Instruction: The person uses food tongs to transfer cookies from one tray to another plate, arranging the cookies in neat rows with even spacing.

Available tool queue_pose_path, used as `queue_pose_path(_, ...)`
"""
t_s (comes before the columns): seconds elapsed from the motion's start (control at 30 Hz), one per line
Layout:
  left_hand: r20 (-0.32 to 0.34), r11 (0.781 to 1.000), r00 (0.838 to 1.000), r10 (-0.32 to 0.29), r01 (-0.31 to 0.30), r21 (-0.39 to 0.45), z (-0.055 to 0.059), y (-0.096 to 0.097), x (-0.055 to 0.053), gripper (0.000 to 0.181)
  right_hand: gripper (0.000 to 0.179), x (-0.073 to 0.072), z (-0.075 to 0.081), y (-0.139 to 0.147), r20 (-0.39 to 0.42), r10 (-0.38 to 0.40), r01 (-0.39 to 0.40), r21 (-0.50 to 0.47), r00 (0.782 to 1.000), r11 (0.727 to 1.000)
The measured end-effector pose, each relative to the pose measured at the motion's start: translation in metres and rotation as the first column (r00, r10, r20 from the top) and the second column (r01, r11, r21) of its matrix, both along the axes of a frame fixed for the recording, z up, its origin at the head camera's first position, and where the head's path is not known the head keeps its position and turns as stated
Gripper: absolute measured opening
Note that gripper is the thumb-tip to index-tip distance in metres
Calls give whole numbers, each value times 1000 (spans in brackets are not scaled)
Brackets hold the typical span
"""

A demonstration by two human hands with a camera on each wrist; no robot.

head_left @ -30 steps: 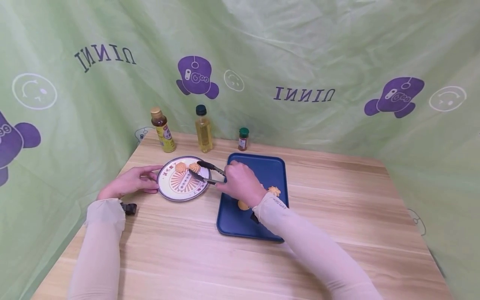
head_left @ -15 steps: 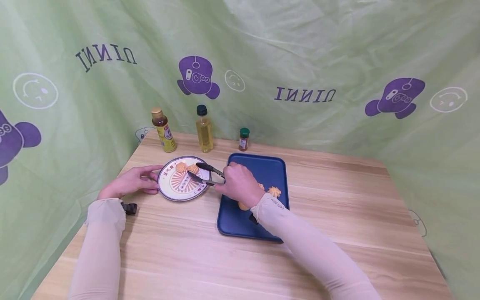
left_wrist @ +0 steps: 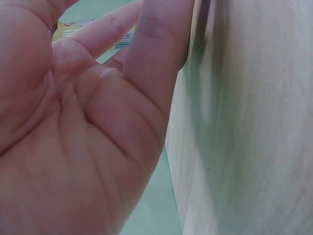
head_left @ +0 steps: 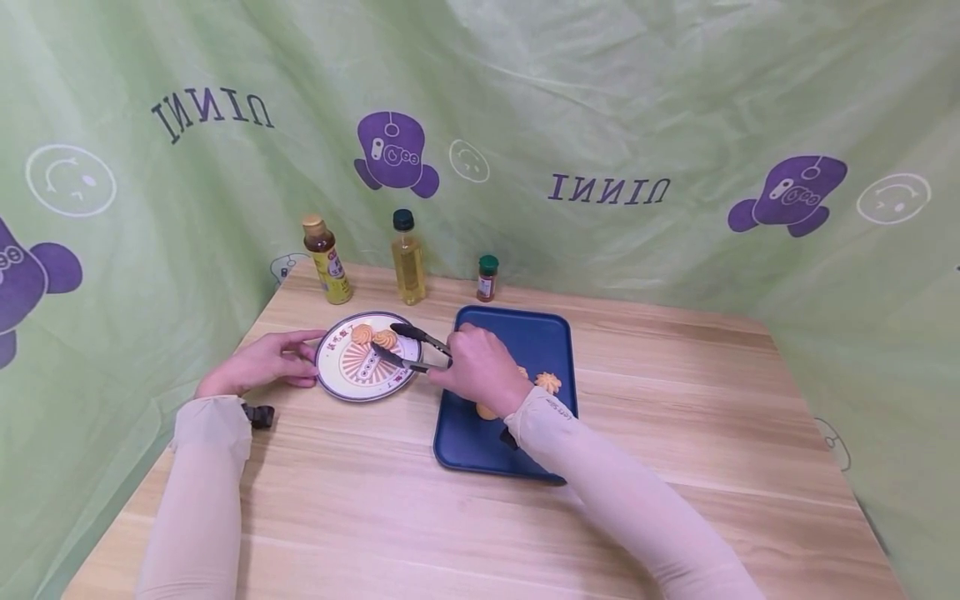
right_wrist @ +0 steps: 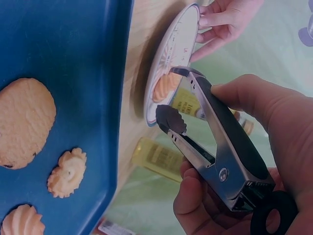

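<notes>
My left hand (head_left: 270, 364) holds the rim of a white plate (head_left: 341, 375) with a dark edge and printed pattern. Two swirled cookies lie on the plate, one at the far left (head_left: 362, 334) and another (head_left: 385, 339) beside it. With my right hand (head_left: 483, 367) I grip metal tongs (right_wrist: 220, 147) with black tips. The tips stand apart over the plate, near the right-hand cookie. Below my right hand lies a blue tray (head_left: 465, 454). In the right wrist view it bears a flat round cookie (right_wrist: 23, 122) and small ridged cookies (right_wrist: 67, 172).
Behind the plate stand a gold-capped sauce bottle (head_left: 328, 267) and a clear bottle of yellow oil (head_left: 408, 262). A green-capped spice jar (head_left: 487, 282) is near the tray's far edge. A green printed curtain (head_left: 600, 100) surrounds the wooden table (head_left: 697, 417).
The tong tips have shifted slightly left over the plate, and the right-hand cookie has moved a little left with them. My left hand stays at the plate's rim.
</notes>
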State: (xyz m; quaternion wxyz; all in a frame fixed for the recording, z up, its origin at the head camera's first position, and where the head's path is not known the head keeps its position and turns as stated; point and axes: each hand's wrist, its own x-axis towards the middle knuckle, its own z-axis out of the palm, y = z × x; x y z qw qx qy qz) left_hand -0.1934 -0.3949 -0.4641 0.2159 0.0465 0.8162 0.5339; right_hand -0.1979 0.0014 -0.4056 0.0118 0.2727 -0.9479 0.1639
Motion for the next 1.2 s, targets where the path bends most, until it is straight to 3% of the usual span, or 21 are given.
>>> queue_pose_path(0.37, -9, 1000, 1000, -1, 1, -12, -1, 0, -2, 86, 39, 6, 10, 21, 24, -5, 6, -48, 1000, 999)
queue_pose_path(0.63, -12, 1000, 1000, -9, 9, 11, -3, 0, -2, 85, 47, 19, 10, 44, 93, -43, 50, -80, 995, 996)
queue_pose_path(0.97, 2, 1000, 1000, 3, -3, -23, -5, 0, 2, 86, 46, 37, 0, 78, 44, -62, 66, -99, 997, 993)
queue_pose_path(1.2, -6, 1000, 1000, -3, 3, 2, -3, -2, -1, 86, 44, 39, -9, 102, 24, -88, 91, -106, 996, 990)
